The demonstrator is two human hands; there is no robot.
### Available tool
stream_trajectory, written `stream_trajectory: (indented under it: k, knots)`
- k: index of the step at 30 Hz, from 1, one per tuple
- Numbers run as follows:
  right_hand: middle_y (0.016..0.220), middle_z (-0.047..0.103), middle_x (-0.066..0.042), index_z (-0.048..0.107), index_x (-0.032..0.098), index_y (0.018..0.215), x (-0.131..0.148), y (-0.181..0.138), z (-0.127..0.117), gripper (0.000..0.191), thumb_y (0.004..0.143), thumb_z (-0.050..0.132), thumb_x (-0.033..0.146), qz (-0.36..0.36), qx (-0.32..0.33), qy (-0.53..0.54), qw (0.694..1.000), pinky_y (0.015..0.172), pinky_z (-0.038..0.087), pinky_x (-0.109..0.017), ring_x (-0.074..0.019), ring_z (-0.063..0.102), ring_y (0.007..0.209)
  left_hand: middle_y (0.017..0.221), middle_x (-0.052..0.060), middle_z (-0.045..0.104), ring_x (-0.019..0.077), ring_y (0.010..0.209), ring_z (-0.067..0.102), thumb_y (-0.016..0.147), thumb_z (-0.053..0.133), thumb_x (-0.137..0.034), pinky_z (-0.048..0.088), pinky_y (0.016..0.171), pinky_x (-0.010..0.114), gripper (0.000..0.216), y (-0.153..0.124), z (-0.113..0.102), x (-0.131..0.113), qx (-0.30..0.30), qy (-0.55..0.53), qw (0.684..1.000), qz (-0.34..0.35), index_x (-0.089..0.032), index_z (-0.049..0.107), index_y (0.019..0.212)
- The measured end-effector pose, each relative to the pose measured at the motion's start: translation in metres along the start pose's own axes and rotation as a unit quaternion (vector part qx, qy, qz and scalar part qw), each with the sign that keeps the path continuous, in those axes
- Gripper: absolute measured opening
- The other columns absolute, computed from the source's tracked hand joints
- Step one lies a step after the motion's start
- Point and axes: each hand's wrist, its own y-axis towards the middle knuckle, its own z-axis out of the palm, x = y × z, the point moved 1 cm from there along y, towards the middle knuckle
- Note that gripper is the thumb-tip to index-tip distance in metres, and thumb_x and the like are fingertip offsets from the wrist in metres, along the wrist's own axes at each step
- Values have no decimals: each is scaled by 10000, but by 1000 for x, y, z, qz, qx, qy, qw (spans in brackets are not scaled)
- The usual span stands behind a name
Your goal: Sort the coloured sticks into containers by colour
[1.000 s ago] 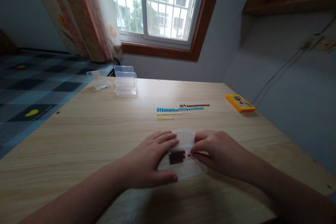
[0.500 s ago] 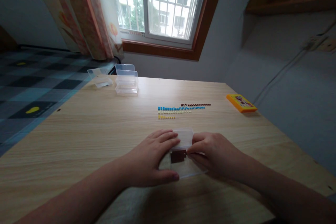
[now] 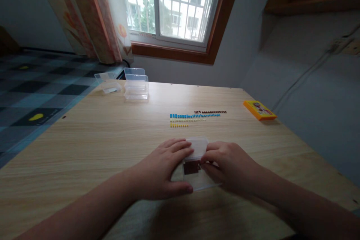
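Note:
A clear plastic box (image 3: pixel 206 183) lies open in front of me, its lid (image 3: pixel 198 147) tipped to the far side. Dark brown small bricks (image 3: pixel 191 167) are packed together in a flat block against the left of the box. My left hand (image 3: pixel 167 168) spans the box's left side, thumb at the near edge and fingertips over the lid, holding it in place. At the block's right edge, my right hand (image 3: pixel 225 161) has thumb and forefinger pinched together on what looks like a small brown brick, mostly hidden by the fingertips.
Beyond the box, small pieces stand in rows: brown (image 3: pixel 210 112), blue (image 3: pixel 194 115), cream (image 3: pixel 187 120) and yellow (image 3: pixel 178 125). Open clear boxes (image 3: pixel 136 92) sit at the table's far left corner. An orange-yellow box (image 3: pixel 259 110) lies near the right edge.
The right fingertips have shifted very slightly at the edge of the brown block. The left hand and the box stay put.

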Motion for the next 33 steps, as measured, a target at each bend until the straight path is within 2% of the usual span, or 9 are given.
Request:
stream_trajectory:
  k: [8,13,18,27,33]
  knots:
    - [894,738,-29,780,212,887,5,0,2,202,941,588,176,25,-6,15,1000,750,448,-281,-166,667,816,1582,177,478,399,1483,402,781,818,-571,324,1234,585,873,0,0,0,-3,-1,1000,-2,-159,533,1497]
    - [868,731,-12,768,221,876,2,-2,-4,171,937,611,193,13,-27,9,1000,722,414,-281,-166,647,792,1579,174,483,386,1483,406,784,815,-569,319,1239,575,872,0,1,0,-4,1,1000,2,-157,531,1498]
    - [819,719,-7,755,220,819,3,-3,-5,103,895,685,222,20,-11,-3,1000,688,382,-276,-160,627,748,1575,181,486,401,1480,406,786,815,-581,313,1242,584,886,0,0,0,-5,-6,1000,6,-134,532,1496]
    - [778,720,-11,737,209,745,7,-3,5,148,882,683,201,16,-11,-29,999,658,357,-274,-147,615,705,1573,171,491,392,1477,416,776,824,-578,319,1236,580,871,1,0,0,-6,4,1000,7,-174,536,1492]
    - [794,723,-13,740,206,757,7,-1,5,152,893,671,206,28,-6,-19,999,668,366,-276,-154,623,727,1566,182,498,398,1475,416,783,816,-592,318,1237,586,884,1,1,0,-5,4,1000,7,-145,536,1493]
